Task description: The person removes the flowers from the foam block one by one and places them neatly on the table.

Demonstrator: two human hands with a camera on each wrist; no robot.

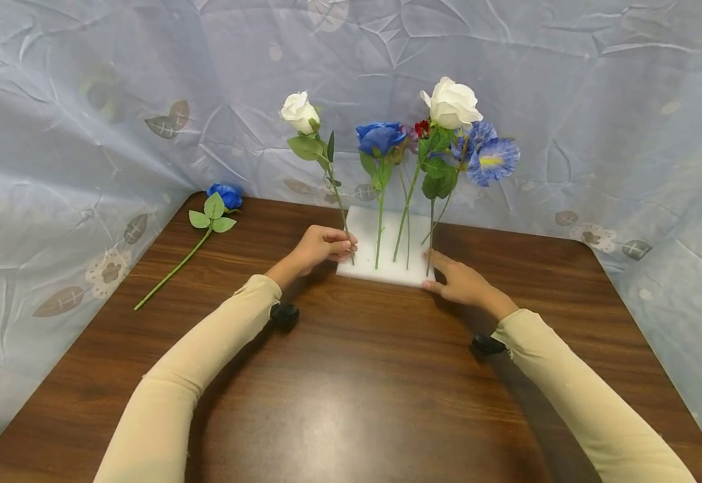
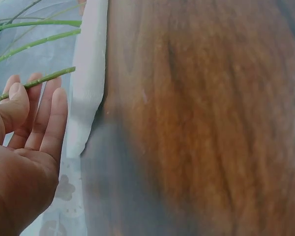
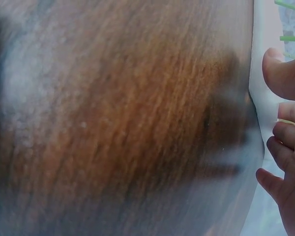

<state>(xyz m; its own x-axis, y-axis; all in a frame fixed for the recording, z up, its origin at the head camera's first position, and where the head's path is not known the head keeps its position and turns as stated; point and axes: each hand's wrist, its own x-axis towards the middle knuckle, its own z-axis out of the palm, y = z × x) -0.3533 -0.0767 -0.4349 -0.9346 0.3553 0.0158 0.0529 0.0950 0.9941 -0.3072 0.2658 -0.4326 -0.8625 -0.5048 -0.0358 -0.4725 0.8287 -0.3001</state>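
My left hand [image 1: 322, 246] pinches the green stem [image 2: 54, 75] of a small white rose [image 1: 298, 111] between thumb and fingertips. The stem's lower end meets the left part of a white foam block [image 1: 363, 221]. At the block's right front corner rests my right hand [image 1: 464, 282], its fingers extended along the side and holding nothing. Standing in the foam are a blue rose [image 1: 381, 139], a larger white rose [image 1: 452, 104] and a blue-purple iris [image 1: 493, 162]. A small red flower [image 1: 422, 128] shows partly hidden behind the larger white rose.
Another blue rose [image 1: 224, 196] with green leaves lies on the left of the brown wooden table [image 1: 326, 376]. A pale patterned cloth [image 1: 236, 74] hangs close behind the table and along both sides.
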